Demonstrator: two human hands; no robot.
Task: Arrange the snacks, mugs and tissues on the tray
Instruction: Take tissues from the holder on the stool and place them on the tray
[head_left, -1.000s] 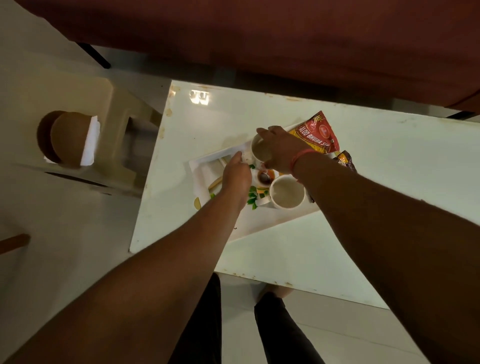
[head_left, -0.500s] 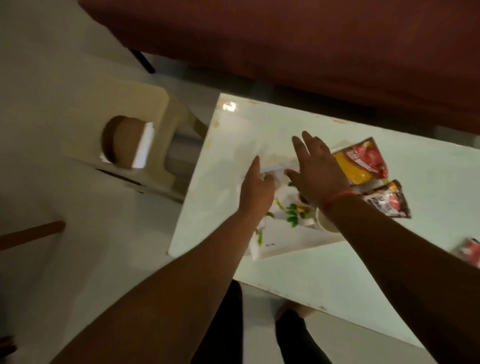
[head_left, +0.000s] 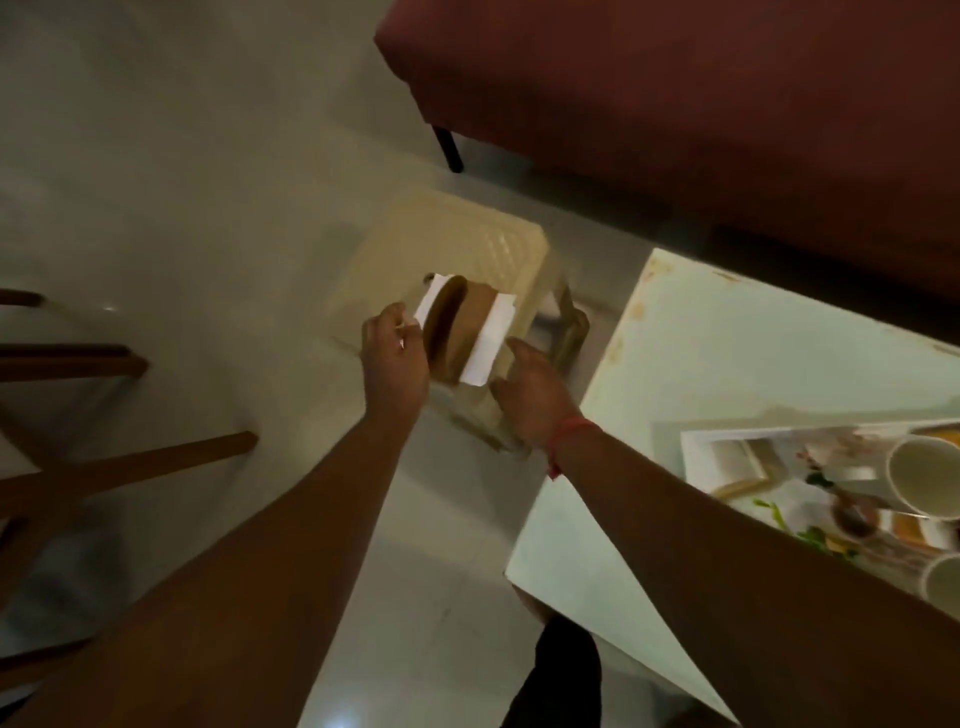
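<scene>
A brown wooden tissue holder (head_left: 460, 332) with white tissues (head_left: 488, 340) stands on a cream plastic stool (head_left: 467, 244) left of the table. My left hand (head_left: 395, 358) is at the holder's left side, its fingers curled against the tissue edge there. My right hand (head_left: 530, 387) reaches toward the holder's right side with its fingers relaxed, just short of it. The white tray (head_left: 727, 457) lies on the table at the right edge of view. It carries a white mug (head_left: 924, 480), a second mug (head_left: 948, 584) and small items.
The white table (head_left: 701, 364) has its corner close to the stool. A dark red sofa (head_left: 675, 104) fills the top right. Wooden chair legs (head_left: 130, 467) stand on the pale floor at the left.
Both hands left the tray and swung left, off the table, to the tissue holder on the stool. The view turned left with them, so the tray is now at the right edge.
</scene>
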